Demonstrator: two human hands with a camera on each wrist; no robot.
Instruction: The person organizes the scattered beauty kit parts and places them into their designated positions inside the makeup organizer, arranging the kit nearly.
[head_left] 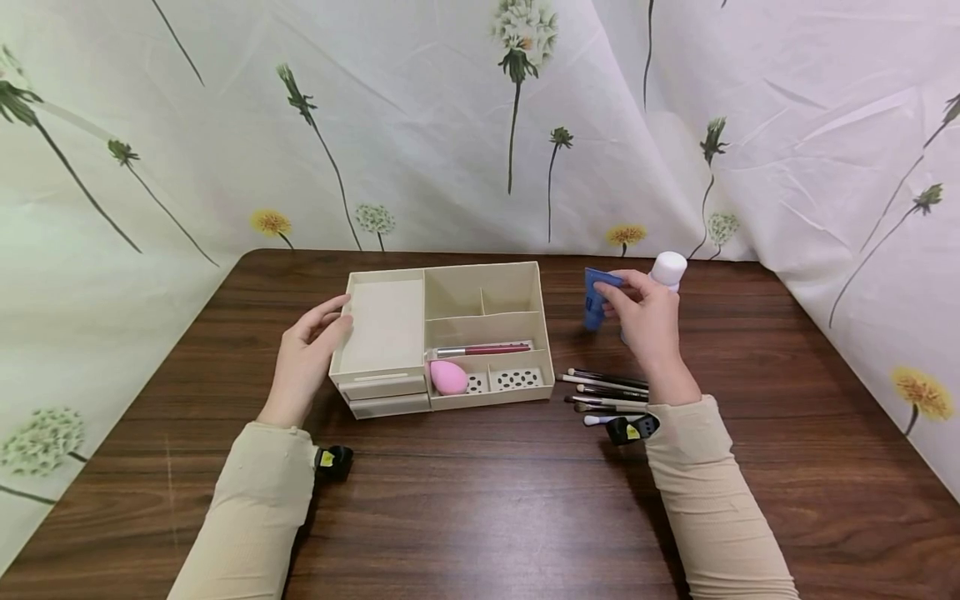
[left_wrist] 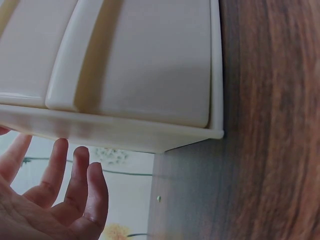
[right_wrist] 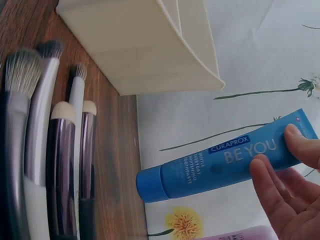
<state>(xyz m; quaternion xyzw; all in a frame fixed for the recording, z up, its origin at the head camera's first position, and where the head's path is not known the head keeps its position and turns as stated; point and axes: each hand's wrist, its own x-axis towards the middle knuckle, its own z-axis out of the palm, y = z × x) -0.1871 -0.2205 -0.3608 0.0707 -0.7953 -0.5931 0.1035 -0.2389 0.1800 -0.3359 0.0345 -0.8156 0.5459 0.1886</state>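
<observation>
My right hand (head_left: 651,329) pinches a blue toothpaste tube (head_left: 593,307) by its flat end, cap pointing down, to the right of the organizer. "BE YOU" is readable on the tube (right_wrist: 230,157) in the right wrist view. The beige desktop organizer (head_left: 386,321) stands mid-table, with a flat lidded section and drawers on its left and open compartments on its right. Fingertips of my left hand (head_left: 300,362) rest against its left side, the fingers loosely bent. A pink makeup sponge (head_left: 448,377) sits in a front compartment, and a slim packaged red-handled brush (head_left: 483,350) lies behind it.
Several makeup brushes (head_left: 600,390) lie on the dark wooden table (head_left: 465,500) right of the organizer, partly beneath my right wrist. A white-capped bottle (head_left: 669,268) stands behind my right hand. Floral cloth (head_left: 450,125) hangs at the table's back edge.
</observation>
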